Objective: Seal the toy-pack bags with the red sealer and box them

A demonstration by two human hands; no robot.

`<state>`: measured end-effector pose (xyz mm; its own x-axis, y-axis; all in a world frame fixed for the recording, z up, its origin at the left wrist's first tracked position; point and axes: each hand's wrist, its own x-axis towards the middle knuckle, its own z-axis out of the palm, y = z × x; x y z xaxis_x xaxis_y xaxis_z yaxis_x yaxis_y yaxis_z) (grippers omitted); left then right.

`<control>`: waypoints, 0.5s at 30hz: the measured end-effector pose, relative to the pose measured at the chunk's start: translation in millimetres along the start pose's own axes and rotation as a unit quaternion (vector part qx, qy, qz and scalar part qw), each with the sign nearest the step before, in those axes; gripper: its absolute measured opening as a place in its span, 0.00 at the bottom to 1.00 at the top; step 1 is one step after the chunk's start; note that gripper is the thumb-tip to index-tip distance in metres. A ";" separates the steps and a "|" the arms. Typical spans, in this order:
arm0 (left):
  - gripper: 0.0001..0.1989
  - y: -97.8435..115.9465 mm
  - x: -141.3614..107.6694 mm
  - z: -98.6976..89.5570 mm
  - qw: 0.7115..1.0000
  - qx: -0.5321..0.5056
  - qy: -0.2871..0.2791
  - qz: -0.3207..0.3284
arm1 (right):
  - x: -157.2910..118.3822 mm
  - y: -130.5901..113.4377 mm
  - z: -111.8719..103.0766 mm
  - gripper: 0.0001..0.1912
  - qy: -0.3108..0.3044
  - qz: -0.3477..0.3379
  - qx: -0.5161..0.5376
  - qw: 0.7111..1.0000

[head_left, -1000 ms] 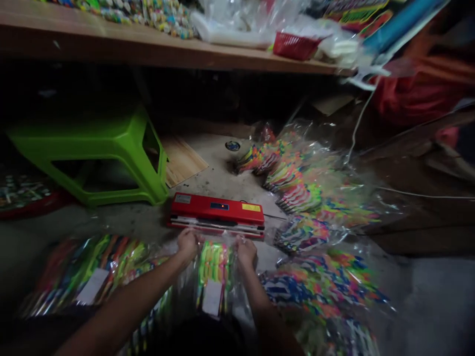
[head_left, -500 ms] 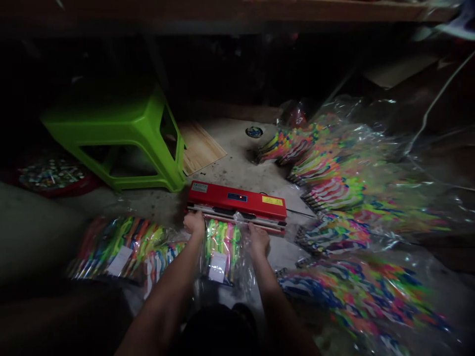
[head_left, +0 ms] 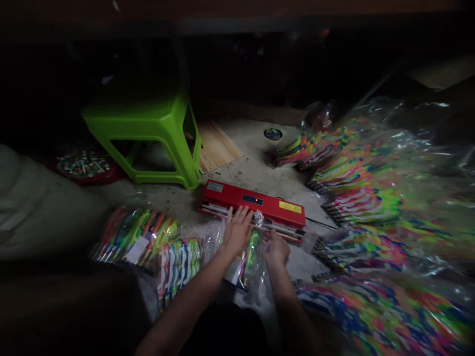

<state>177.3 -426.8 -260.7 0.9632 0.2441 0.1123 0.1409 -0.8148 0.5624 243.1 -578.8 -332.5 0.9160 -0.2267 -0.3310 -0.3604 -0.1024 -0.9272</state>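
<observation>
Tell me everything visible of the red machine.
The red machine is long, boxy, hard-looking, set slightly aslant on the floor. Its dark top panel shows a lit light between pale and yellow labels. Silvery strips line the front; a dark cable shows at the right end. The left hand overlaps its front, contact unclear.

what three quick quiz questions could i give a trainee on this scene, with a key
1. Multiple choice: where is the green plastic stool relative to the red heat sealer, as the picture shows it?
a) in front, to the right
b) behind, to the left
c) on top of it

2. True or false: the person's left hand is clenched in a fist.

3. Fill in: the label at the sealer's right end is ____.

Key: 1 b; 2 false, its fingers are extended; 3 yellow.
</observation>
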 end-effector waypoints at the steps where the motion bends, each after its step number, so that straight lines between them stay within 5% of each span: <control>1: 0.24 4.7 1.2 6.4 0.999 0.024 -0.044 0.017 | 1.0 -6.6 -6.1 0.27 0.018 0.011 -0.010 1.000; 4: 0.27 8.9 1.3 19.2 0.990 0.088 -0.110 0.009 | 6.3 -39.8 -6.3 0.27 0.008 -0.054 -0.084 0.995; 6: 0.29 6.6 -1.4 21.7 0.986 0.116 -0.121 0.020 | 8.1 -69.6 14.9 0.21 -0.118 -0.177 -0.183 0.960; 7: 0.28 4.7 -2.8 21.5 0.984 0.123 -0.127 0.032 | 7.7 -84.7 31.1 0.18 -0.201 -0.240 -0.249 0.916; 9: 0.24 0.3 -4.8 19.7 0.980 0.123 -0.145 0.055 | 3.5 -110.9 69.3 0.17 -0.354 -0.334 -0.386 0.784; 12: 0.21 -5.4 -5.1 16.8 0.979 0.098 -0.168 0.065 | -7.6 -133.0 120.7 0.21 -0.464 -0.418 -0.526 0.578; 14: 0.21 -7.5 -4.7 15.4 0.981 0.086 -0.168 0.055 | -13.5 -135.2 140.1 0.21 -0.474 -0.451 -0.566 0.503; 15: 0.21 -7.9 -4.7 14.7 0.982 0.084 -0.162 0.052 | -15.1 -133.3 144.3 0.20 -0.467 -0.460 -0.574 0.491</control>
<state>175.0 -429.2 -277.7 0.9927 -0.0032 -0.1203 0.0473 -0.9086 0.4150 302.8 -422.0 -229.3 0.2721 0.9149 -0.2981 0.9109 -0.3447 -0.2267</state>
